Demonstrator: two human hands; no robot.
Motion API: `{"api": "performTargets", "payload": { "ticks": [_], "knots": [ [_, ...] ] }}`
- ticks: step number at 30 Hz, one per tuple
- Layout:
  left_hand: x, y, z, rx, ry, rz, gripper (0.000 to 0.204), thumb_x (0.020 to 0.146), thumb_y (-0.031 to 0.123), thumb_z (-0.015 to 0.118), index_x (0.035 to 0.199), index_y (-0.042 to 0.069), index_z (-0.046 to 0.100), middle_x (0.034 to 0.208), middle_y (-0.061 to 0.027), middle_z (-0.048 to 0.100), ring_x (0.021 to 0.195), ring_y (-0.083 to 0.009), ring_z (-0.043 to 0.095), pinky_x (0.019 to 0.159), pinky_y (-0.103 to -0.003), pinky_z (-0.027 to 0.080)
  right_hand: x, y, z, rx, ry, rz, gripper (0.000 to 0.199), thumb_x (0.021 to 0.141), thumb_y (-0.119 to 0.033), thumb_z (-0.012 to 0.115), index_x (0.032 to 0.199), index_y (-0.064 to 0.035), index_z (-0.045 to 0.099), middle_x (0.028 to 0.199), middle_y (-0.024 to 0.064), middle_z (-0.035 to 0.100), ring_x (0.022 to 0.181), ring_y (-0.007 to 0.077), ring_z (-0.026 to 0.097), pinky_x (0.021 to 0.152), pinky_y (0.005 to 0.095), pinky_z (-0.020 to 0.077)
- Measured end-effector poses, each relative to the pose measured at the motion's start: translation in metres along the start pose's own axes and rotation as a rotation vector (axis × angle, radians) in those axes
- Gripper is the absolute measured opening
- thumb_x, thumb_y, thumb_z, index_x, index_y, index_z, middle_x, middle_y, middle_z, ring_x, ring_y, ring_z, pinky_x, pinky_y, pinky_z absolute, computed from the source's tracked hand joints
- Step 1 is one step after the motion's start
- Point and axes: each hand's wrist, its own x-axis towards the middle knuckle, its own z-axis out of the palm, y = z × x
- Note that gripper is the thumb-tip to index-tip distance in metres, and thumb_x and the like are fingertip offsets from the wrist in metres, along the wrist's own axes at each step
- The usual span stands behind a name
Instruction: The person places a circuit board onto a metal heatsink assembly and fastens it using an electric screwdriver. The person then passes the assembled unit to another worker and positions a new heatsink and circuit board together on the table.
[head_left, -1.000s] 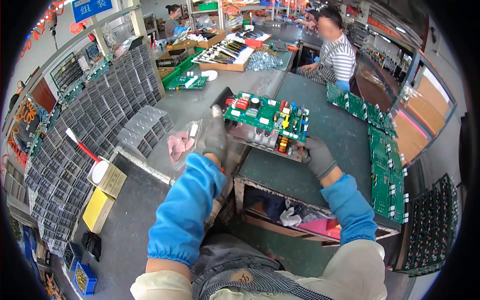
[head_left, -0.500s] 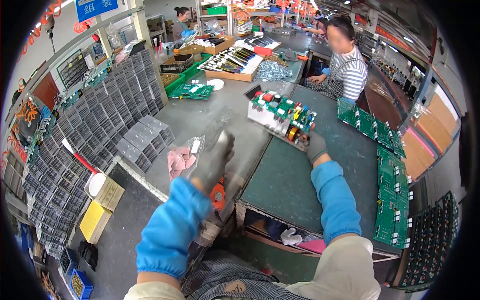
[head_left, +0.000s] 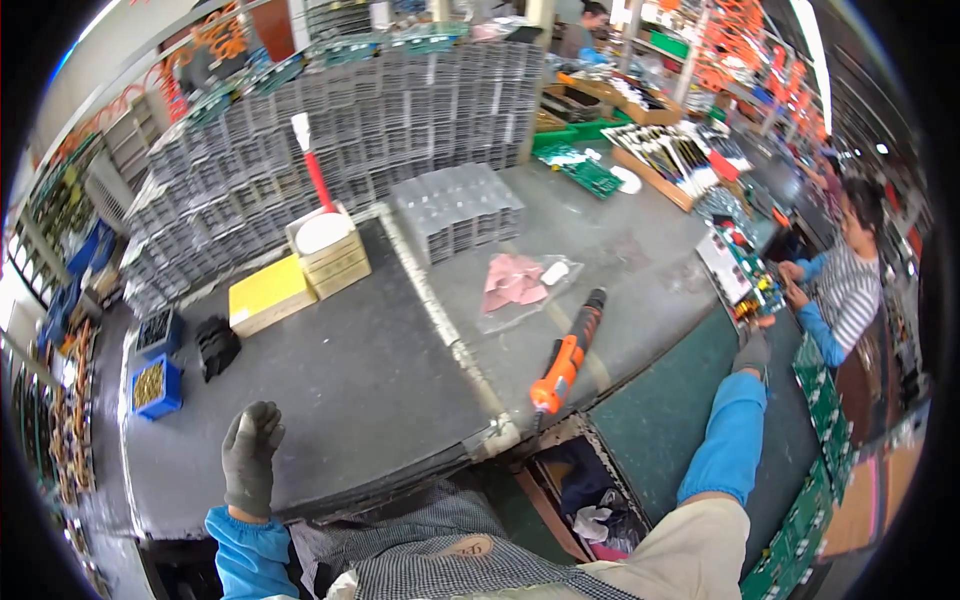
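One circuit board (head_left: 748, 268): could drop if poorly supported.
Your right hand (head_left: 752, 352): at its edge, grip unclear.
Your left hand (head_left: 250, 458): empty, loosely curled.

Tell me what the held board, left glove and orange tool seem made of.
Held board: perhaps resin laminate, judging by its green face; finish too blurred to tell. Left glove: likely matte fabric, close-fitting without shine. Orange tool: probably hard plastic, its casing smooth, evenly coloured.
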Motion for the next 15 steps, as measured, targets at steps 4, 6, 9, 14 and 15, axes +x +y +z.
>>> {"api": "performTargets", "payload": {
  "ticks": [4,6,9,14,15],
  "knots": [
    [-0.016,-0.016,-0.029,0.079,0.167,0.014,0.044,0.104,0.035,0.063,0.132,0.001,0.064,0.129,-0.0115,0.068,0.119,-0.0230,0.064,0.101,-0.039,0.051,-0.010,-0.004,0.045,-0.487,0.441,-0.307,0.031,0.097,-0.010,0.061,0.126,0.0024,0.062,0.112,0.0142,0.067,0.096,0.0208,0.066,0.085,0.0318,0.0563],
    [-0.015,-0.029,-0.033,0.222,0.196,0.094,0.035,0.105,0.025,0.061,0.130,0.001,0.066,0.128,-0.0102,0.069,0.119,-0.0216,0.063,0.104,-0.037,0.048,-0.017,-0.006,0.094,-0.368,-0.013,-0.499,0.031,0.097,-0.013,0.061,0.124,0.0005,0.064,0.114,0.0104,0.066,0.093,0.0188,0.063,0.081,0.0332,0.0553],
    [-0.025,-0.026,-0.041,0.587,0.220,0.274,0.032,0.105,0.019,0.060,0.129,0.000,0.068,0.126,-0.0099,0.070,0.119,-0.0202,0.063,0.105,-0.035,0.047,-0.201,0.025,0.287,-0.637,-0.625,-0.480,0.027,0.097,-0.009,0.060,0.124,-0.0031,0.064,0.116,0.0053,0.064,0.102,0.0145,0.061,0.091,0.0335,0.0518],
    [-0.038,-0.022,-0.024,0.591,0.138,0.370,0.030,0.100,0.007,0.062,0.128,-0.003,0.068,0.125,-0.0124,0.071,0.120,-0.0219,0.064,0.108,-0.035,0.046,-0.388,0.054,0.449,-1.226,-1.102,-1.032,0.053,0.093,-0.042,0.070,0.133,-0.0077,0.063,0.157,0.0165,0.044,0.143,0.0372,0.044,0.117,0.0480,0.0382],
    [-0.040,-0.022,-0.025,0.569,0.130,0.373,0.031,0.099,0.008,0.062,0.127,-0.003,0.068,0.125,-0.0133,0.071,0.120,-0.0231,0.065,0.108,-0.035,0.046,-0.405,0.070,0.471,-1.225,-1.101,-1.037,0.053,0.093,-0.042,0.070,0.133,-0.0077,0.063,0.157,0.0165,0.044,0.143,0.0372,0.044,0.117,0.0480,0.0382]
  ]
}}
